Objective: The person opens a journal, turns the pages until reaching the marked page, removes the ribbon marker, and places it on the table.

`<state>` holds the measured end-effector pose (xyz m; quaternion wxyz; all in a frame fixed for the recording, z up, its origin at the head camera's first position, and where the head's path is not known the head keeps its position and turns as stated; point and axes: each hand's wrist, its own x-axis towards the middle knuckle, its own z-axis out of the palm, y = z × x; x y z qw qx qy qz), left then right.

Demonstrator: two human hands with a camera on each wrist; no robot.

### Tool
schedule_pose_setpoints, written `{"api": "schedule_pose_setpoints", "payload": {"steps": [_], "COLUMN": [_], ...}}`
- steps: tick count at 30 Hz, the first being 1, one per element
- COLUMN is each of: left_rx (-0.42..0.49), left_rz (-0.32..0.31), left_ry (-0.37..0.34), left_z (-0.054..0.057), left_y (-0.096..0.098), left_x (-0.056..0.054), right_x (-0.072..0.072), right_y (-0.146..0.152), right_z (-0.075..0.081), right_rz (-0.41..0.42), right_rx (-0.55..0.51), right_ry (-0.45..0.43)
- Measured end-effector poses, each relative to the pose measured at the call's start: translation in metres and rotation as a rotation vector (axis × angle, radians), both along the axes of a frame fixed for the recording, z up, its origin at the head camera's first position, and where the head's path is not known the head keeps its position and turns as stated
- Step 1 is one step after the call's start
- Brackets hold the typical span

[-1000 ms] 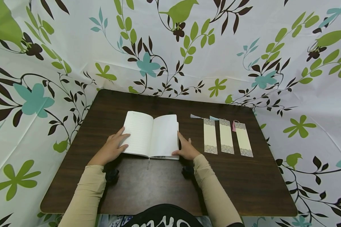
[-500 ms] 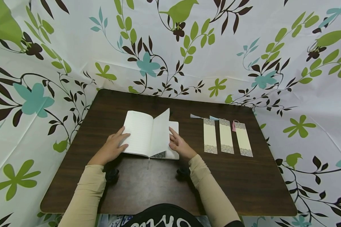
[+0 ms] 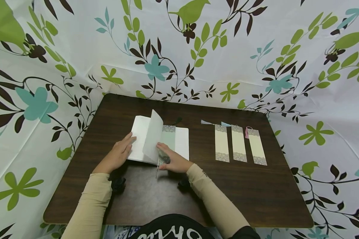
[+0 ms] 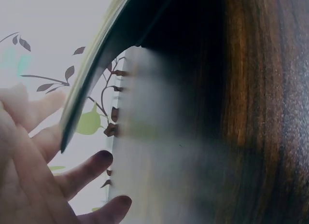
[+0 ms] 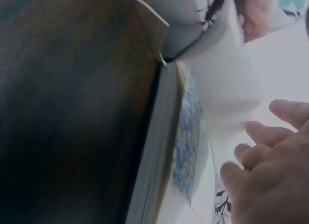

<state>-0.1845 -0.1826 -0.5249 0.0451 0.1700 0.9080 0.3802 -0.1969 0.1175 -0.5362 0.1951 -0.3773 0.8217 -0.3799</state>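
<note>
An open notebook (image 3: pixel 182 146) lies on the dark wooden table, with one page (image 3: pixel 153 136) standing up partway over the left side. On its right side rests a pale green bookmark (image 3: pixel 169 137) with patterned ends; a dark tassel (image 3: pixel 178 120) shows past the top edge. My left hand (image 3: pixel 116 153) is at the notebook's left edge, fingers extended onto the left page. Over the lower part of the bookmark is my right hand (image 3: pixel 176 160), its fingers reaching to the spine beside the raised page. The right wrist view shows the bookmark's blue floral end (image 5: pixel 187 137) on the page stack.
To the right lie three cream bookmarks with tassels: a left one (image 3: pixel 221 142), a middle one (image 3: pixel 238 142) and a right one (image 3: pixel 256 146). A thin ribbon (image 3: pixel 157 172) hangs from the notebook's lower edge. A leaf-patterned curtain (image 3: pixel 179 49) surrounds the table (image 3: pixel 257 196).
My right hand has moved left from the notebook's right edge to its spine, turning the page leftward. The green bookmark beneath has come into view. My left hand has stayed almost still.
</note>
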Motion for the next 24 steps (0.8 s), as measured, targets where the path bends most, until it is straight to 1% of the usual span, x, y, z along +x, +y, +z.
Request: {"api": "schedule_pose_setpoints", "payload": {"steps": [3,6,8,12,15,18,22,24], "left_rx": [0.068,0.09,0.067,-0.034,-0.092,-0.11,-0.114,-0.117], "left_rz": [0.002,0.001,0.005,-0.001,-0.008,-0.009,-0.008,-0.008], "left_ry": [0.002,-0.008,-0.016,0.0,0.012,0.013,0.0,-0.008], "left_z": [0.001,0.0,0.0,0.0,0.0,-0.001,-0.003,-0.004], "left_y": [-0.001,-0.001,-0.001,0.0,0.001,0.001,0.0,0.0], "left_x": [-0.002,-0.003,-0.002,0.0,0.002,0.003,0.002,0.002], "right_x": [0.003,0.006,0.007,0.008,0.007,0.006,0.003,0.001], "right_y": [-0.007,-0.012,-0.014,-0.019,-0.021,-0.02,-0.014,-0.012], "right_z": [-0.001,-0.003,-0.005,-0.006,-0.008,-0.011,-0.015,-0.015], "right_rz": [0.006,0.005,0.01,0.003,-0.047,-0.124,-0.222,-0.266], "right_rx": [0.079,0.15,0.194,0.264,0.301,0.361,0.431,0.425], "right_ry": [0.048,0.094,0.13,0.21,0.275,0.343,0.387,0.396]}}
